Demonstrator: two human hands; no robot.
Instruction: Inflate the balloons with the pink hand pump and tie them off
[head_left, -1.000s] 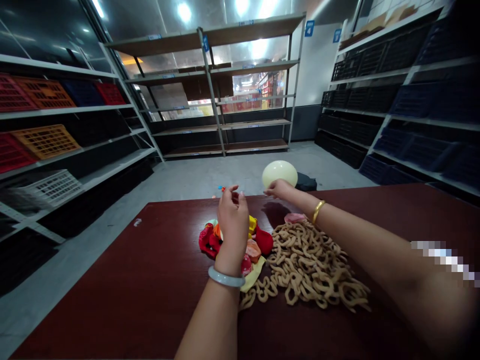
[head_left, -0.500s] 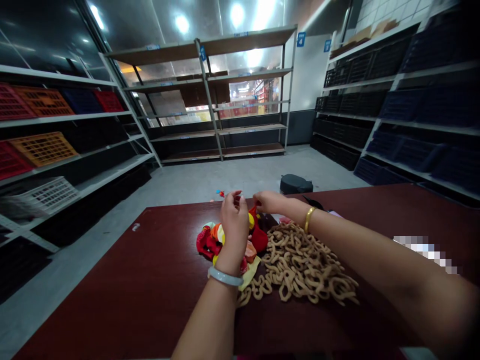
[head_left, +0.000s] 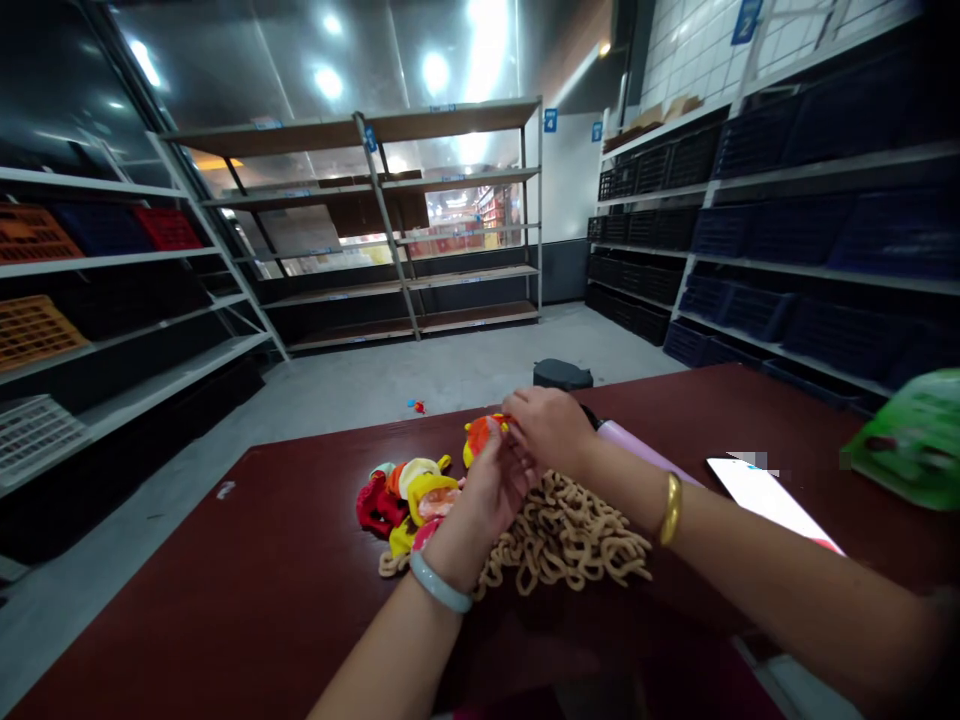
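Both my hands meet above a dark red table (head_left: 225,600). My left hand (head_left: 491,485) and my right hand (head_left: 551,430) are closed together on a limp orange balloon (head_left: 480,432), held just over the table. Below and left of them lies a heap of uninflated balloons (head_left: 405,490) in red, yellow and orange. Under my right wrist spreads a pile of tan rubber-band-like loops (head_left: 570,530). A pale bangle circles my left wrist and a gold one my right.
A pink pump-like tube (head_left: 637,450), a lit phone (head_left: 772,500) and a green packet (head_left: 911,440) lie on the table's right side. A dark object (head_left: 562,375) sits on the grey floor beyond. Metal shelving with crates lines the left, back and right.
The inflated pale balloon at my right hand a second ago is gone. Both hands have closed on an orange balloon, and my view has swung right, bringing the phone and packet in.
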